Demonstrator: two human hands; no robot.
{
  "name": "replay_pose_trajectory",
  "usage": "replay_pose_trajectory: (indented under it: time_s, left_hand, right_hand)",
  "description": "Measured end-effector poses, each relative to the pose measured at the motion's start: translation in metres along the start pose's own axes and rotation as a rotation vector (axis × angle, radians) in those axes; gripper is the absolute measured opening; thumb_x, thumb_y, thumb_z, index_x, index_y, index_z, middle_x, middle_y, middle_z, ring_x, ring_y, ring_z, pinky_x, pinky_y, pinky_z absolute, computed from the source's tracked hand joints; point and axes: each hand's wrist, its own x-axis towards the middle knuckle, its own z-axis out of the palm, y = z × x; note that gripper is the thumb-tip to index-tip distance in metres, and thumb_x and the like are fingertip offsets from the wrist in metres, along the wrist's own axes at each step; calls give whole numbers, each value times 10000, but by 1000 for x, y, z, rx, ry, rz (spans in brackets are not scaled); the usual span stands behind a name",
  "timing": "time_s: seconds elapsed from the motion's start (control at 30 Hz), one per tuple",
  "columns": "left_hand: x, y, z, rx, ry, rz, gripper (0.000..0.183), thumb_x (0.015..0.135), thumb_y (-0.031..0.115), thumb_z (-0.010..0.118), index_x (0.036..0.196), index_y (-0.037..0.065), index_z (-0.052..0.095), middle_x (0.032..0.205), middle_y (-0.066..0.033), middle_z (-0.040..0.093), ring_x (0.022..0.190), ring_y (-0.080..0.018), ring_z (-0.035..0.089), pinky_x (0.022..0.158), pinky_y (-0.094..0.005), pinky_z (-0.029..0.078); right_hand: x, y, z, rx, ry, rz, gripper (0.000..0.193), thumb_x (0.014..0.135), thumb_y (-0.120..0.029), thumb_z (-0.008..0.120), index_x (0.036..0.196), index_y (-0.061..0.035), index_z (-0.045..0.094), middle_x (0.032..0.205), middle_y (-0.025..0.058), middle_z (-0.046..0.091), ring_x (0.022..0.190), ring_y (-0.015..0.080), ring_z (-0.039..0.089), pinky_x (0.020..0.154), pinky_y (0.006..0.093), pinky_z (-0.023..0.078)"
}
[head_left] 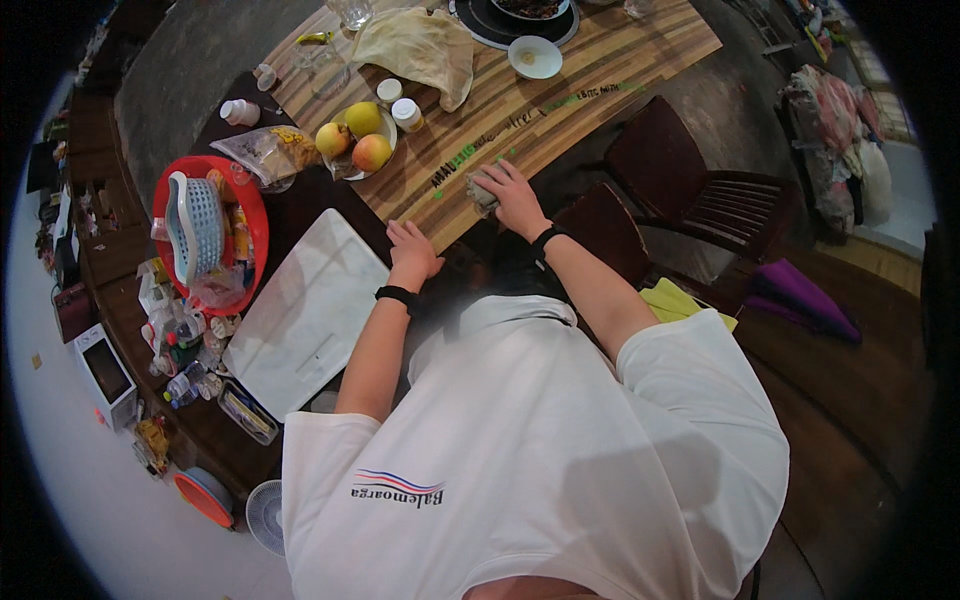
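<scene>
My right hand [514, 198] is on the wooden tabletop [560, 115], its fingers closed over a crumpled greyish cloth [481, 194] that lies at the printed lettering near the edge. The palm side of that hand is hidden. My left hand [412, 254] rests at the near corner of the table, fingers spread and holding nothing. Beyond it stands a plate [392, 130] with an apple [372, 153] and other round fruit. Two white-capped bottles [407, 113] are beside the plate.
A pale cloth [415, 48], a white bowl [535, 58] and a round dark tray [485, 25] occupy the far tabletop. On the left are a red basin [258, 225] with a basket [196, 230] and a white lid-like panel [310, 310]. Wooden chairs [690, 190] stand on the right.
</scene>
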Motion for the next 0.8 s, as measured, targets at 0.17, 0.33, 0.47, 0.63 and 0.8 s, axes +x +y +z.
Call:
replay_pose_trajectory:
  time_s: [0.17, 0.33, 0.47, 0.63, 0.8]
  left_hand:
    - [-2, 1, -4, -34, -9, 7, 1247, 872, 525, 811, 1643, -97, 54, 1682, -416, 34, 1579, -544, 120, 1213, -514, 380]
    - [-4, -1, 5, -32, 97, 26, 1215, 845, 491, 846, 1640, -96, 139, 1684, -395, 71, 1567, -532, 170, 1178, -486, 428]
    - [-2, -3, 15, -7, 160, 51, 1011, 941, 402, 717, 1631, -105, 180, 1665, -413, 132, 1546, -550, 220, 1162, -508, 443]
    - [3, -3, 20, 22, 235, 77, 750, 991, 244, 601, 1586, -116, 322, 1623, -442, 227, 1510, -576, 285, 1110, -506, 498]
    - [16, 0, 7, -18, 9, 35, 989, 924, 326, 703, 1627, -105, 156, 1663, -424, 95, 1555, -554, 170, 1216, -511, 355]
  right_hand:
    - [0, -4, -2, -16, -12, 21, 751, 743, 114, 614, 1417, -214, 657, 1502, 89, 581, 1459, 402, 437, 1213, 482, 404]
    - [0, -6, 4, -22, 15, 48, 741, 746, 114, 607, 1411, -210, 663, 1499, 95, 580, 1462, 422, 426, 1224, 489, 388]
    - [2, -12, -2, -15, -17, 72, 728, 747, 109, 613, 1402, -204, 672, 1495, 99, 584, 1463, 420, 432, 1225, 487, 388]
    - [10, -9, -8, 13, -63, 112, 704, 758, 97, 608, 1387, -210, 689, 1471, 100, 608, 1452, 423, 449, 1213, 485, 405]
    - [20, -4, -11, -17, 4, 54, 570, 766, -23, 649, 1297, -206, 739, 1346, 51, 680, 1280, 378, 560, 1058, 499, 481]
